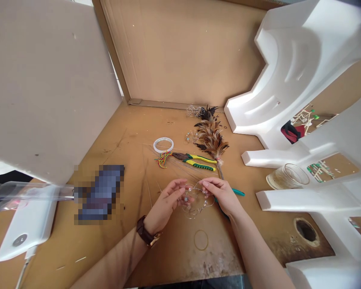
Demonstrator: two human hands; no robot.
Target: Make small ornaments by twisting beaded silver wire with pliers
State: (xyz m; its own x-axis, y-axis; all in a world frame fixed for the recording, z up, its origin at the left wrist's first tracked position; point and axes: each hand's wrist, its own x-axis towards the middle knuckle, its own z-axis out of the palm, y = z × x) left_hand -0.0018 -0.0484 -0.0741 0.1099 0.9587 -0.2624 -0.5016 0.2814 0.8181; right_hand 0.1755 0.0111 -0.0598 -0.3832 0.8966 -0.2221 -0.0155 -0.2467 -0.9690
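A loose tangle of thin wire loops with small clear beads [194,210] hangs between my two hands above the brown table. My left hand [172,197], with a dark watch on its wrist, has its thumb and fingers bent around the left side of the beaded wire. On the right side, my right hand [218,192] pinches the wire between thumb and forefinger. Just beyond the hands lie yellow-green pliers [200,161] with rusty jaws. A teal-handled tool [238,192] is partly hidden behind my right hand.
A white ring [163,145], colourful threads [162,159] and a feather duster [212,136] lie farther back. A pixelated phone-like object [100,192] and a white device [28,226] are at left. White moulded panels [258,108] and a glass [287,176] are at right.
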